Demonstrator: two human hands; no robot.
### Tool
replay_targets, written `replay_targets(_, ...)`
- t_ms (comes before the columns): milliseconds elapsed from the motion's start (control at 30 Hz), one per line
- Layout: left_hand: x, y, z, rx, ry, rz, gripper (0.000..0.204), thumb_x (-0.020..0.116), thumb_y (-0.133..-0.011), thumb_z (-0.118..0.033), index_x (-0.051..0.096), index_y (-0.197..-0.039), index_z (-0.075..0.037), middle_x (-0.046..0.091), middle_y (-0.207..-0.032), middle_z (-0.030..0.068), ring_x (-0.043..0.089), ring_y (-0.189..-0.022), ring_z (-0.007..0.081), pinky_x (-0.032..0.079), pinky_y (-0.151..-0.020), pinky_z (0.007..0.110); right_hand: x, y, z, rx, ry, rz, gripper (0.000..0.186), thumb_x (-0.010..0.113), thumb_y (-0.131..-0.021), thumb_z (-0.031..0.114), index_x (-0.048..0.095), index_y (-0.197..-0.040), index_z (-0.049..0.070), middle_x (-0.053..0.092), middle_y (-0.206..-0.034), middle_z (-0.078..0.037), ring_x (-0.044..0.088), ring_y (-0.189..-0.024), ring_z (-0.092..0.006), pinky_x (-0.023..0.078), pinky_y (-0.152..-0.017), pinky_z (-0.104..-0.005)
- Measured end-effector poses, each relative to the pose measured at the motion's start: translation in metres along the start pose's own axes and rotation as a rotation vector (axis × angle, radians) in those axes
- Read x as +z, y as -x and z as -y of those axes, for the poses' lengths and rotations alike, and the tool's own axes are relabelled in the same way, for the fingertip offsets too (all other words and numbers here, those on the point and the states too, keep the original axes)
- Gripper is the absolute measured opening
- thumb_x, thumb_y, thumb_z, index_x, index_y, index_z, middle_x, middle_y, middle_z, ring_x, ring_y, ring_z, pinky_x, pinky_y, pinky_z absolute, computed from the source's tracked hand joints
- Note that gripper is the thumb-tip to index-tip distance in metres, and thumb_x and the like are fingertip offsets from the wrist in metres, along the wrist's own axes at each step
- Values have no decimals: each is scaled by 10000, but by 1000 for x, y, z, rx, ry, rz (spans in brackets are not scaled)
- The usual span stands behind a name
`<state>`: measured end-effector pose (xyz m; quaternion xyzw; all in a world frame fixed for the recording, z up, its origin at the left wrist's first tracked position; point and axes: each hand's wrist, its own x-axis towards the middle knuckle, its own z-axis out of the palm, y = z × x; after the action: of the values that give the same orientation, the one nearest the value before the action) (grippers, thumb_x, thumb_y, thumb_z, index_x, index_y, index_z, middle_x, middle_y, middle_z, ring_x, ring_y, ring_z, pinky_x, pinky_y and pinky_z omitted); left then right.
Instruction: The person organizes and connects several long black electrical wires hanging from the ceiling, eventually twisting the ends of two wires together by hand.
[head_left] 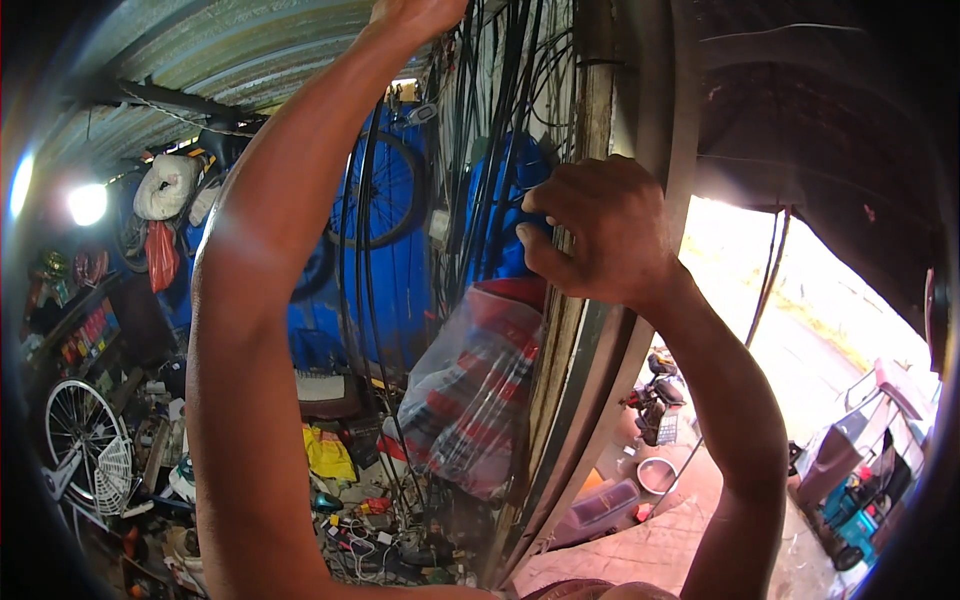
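My left hand (pixel 422 14) is raised at the top edge beside a bundle of hanging black cables (pixel 505 90). Its fingers are cut off by the edge of the picture, so what they touch is not visible. My right hand (pixel 605 230) is held up in front of a wooden post (pixel 597 110), to the right of the cables. Its fingers are bent, with a gap between the thumb and the index finger, and nothing shows in that gap. The other fingers are partly hidden behind the hand.
Bicycle wheels (pixel 380 190) hang by a blue wall. Below the cables leans a clear plastic bag (pixel 470 390) with red and grey contents. A white-rimmed wheel (pixel 85 445) and loose clutter (pixel 370 540) cover the left floor. A white basin (pixel 656 475) stands outside at right.
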<state>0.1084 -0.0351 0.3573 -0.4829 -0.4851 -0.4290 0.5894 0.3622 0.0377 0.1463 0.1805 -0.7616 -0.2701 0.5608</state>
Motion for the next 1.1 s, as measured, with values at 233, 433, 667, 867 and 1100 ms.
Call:
replay_targets(233, 10, -10, -20, -59, 11, 42, 263, 549, -918, -230, 704, -942, -19, 668, -889, 277, 654, -852, 453, 508, -728, 510, -2, 3, 0, -7, 34, 15, 158, 683, -692, 205, 593, -630, 90, 559, -622, -61, 584, -558, -245, 482, -564, -386)
replay_targets(433, 11, -12, 18, 181, -265, 232, 222, 590, -869, -193, 743, -866, -32, 679, -829, 258, 671, -778, 426, 528, -693, 493, -7, 1, 1, -4, 33, 47, 156, 685, -698, 205, 602, -642, 86, 559, -616, -62, 576, -542, -241, 478, -547, -384)
replay_targets(667, 29, 10, 26, 121, -281, 214, 282, 547, -934, -258, 692, -1036, -39, 671, -892, 267, 644, -841, 437, 513, -764, 510, -5, -2, 3, 4, 34, 38, 133, 682, -712, 202, 634, -681, 81, 599, -646, -67, 598, -564, -246, 479, -548, -381)
replay_targets(867, 39, 23, -12, -96, -114, 209, 345, 545, -904, -259, 659, -1170, -72, 667, -1092, 296, 629, -1028, 514, 498, -910, 602, -5, 1, 1, 1, 15, 44, 113, 691, -715, 194, 656, -714, 86, 605, -655, -61, 607, -589, -241, 486, -584, -378)
replay_targets(1100, 39, 26, 23, -160, -9, 161, 356, 494, -952, -321, 668, -1159, -89, 669, -1047, 276, 626, -1002, 474, 488, -877, 555, -4, 0, 1, 3, 26, 38, 119, 698, -716, 201, 655, -720, 90, 602, -653, -54, 607, -594, -231, 487, -598, -377)
